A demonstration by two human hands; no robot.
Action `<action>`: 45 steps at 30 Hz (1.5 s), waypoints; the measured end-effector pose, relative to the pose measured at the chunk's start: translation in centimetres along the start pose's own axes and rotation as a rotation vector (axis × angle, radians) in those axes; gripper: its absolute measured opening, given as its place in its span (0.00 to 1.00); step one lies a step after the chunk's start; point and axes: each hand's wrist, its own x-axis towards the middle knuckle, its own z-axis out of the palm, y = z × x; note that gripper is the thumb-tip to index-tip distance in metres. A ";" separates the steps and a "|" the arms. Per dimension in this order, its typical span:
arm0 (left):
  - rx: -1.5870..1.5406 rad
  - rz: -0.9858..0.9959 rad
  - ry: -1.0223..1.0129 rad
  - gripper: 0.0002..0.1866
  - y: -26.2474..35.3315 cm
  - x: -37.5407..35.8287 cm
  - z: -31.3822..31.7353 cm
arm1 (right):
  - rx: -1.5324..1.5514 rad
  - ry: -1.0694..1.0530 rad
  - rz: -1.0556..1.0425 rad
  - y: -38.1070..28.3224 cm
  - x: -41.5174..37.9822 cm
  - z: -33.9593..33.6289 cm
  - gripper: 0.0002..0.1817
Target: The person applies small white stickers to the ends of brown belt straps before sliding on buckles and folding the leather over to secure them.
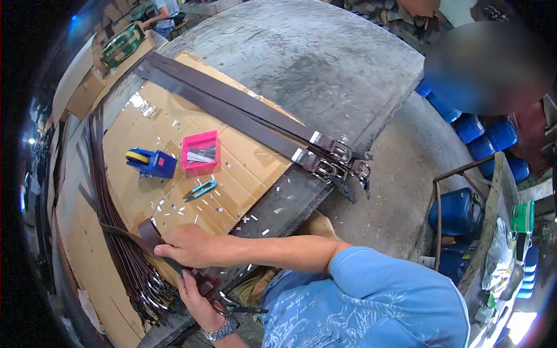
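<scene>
My right hand (188,246) is closed around a dark brown belt (149,233), whose strap sticks out past my fingers to the left. Lower down, my left hand (200,300), with a metal watch on its wrist, grips the same belt near its buckle (229,304). Just left of both hands hangs a bundle of dark belts (119,249), buckle ends over the table edge. Cardboard (238,185) lies beneath the work, scattered with small white scraps. On it are blue thread snips (201,190), a pink basket (201,168) of labels and a blue tape dispenser (152,162).
Two stacks of belts (232,107) lie across the cardboard, their buckles (331,162) overhanging the right edge of the grey table (348,52). Blue containers (458,210) stand on the floor at right. Another person (166,14) sits at the far top left, near a green crate (123,44).
</scene>
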 end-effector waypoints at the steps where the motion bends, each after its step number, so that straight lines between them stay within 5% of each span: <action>1: -0.033 -0.022 0.043 0.12 0.0 -0.3 0.4 | -0.004 0.004 0.018 0.2 0.0 0.1 0.26; 6: -0.103 0.023 0.052 0.11 -2.5 -0.4 -0.9 | 0.027 0.002 0.034 -0.1 -0.1 0.2 0.25; 9: -0.099 -0.010 -0.046 0.24 -3.6 -0.3 -2.4 | 0.025 -0.015 0.037 0.1 -0.3 0.5 0.25; 11: -0.127 -0.015 0.000 0.23 -3.6 -0.7 -2.3 | 0.034 -0.065 0.136 -0.3 -0.4 0.6 0.25; 12: 0.127 -0.146 0.029 0.23 -2.6 -0.8 -2.1 | 0.050 -0.127 0.214 -0.8 -0.3 -0.1 0.26; 14: -0.134 -0.055 -0.152 0.14 -1.2 -0.5 -1.6 | -0.003 -0.211 0.160 -0.9 0.2 -0.5 0.26; 15: 0.034 -0.028 -0.074 0.10 -1.9 0.0 -2.3 | 0.053 -0.175 0.164 -0.8 0.0 -0.5 0.27; 24: -0.151 0.099 -0.166 0.13 -1.3 0.1 -1.3 | 0.090 -0.144 0.163 -1.3 -0.2 -1.0 0.23; 30: -0.119 0.146 -0.046 0.12 -3.7 -0.3 -1.2 | 0.004 -0.187 0.130 -0.9 -0.6 0.3 0.24; 39: -0.179 -0.084 -0.245 0.15 -1.5 -0.1 -2.5 | 0.355 -0.266 0.250 -0.9 -1.2 0.1 0.26; 45: -0.241 -0.004 -0.438 0.17 -2.2 0.7 -2.3 | 0.479 -0.289 0.452 -3.0 -1.5 -1.2 0.23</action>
